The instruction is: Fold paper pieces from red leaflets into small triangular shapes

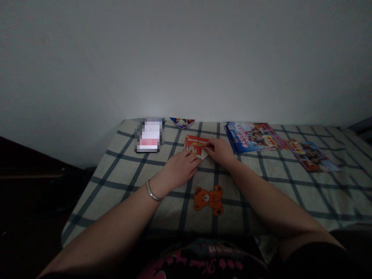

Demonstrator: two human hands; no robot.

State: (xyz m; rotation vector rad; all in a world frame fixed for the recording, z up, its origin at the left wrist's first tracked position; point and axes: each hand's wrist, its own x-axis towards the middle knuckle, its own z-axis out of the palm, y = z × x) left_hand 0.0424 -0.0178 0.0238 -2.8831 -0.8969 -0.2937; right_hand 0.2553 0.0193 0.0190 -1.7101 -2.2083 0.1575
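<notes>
A small red printed paper (195, 145) lies on the checked tablecloth (130, 170), partly folded with a white underside showing. My left hand (178, 168) rests flat on its lower left part, fingers together and pressing down; a silver bangle sits on that wrist. My right hand (221, 151) pinches the paper's right edge between fingertips.
A lit phone (148, 135) lies at the back left. A small folded coloured paper (182, 122) sits by the wall. A stack of blue leaflets (250, 136) and another leaflet (312, 155) lie to the right. An orange bear print (209, 199) marks the cloth.
</notes>
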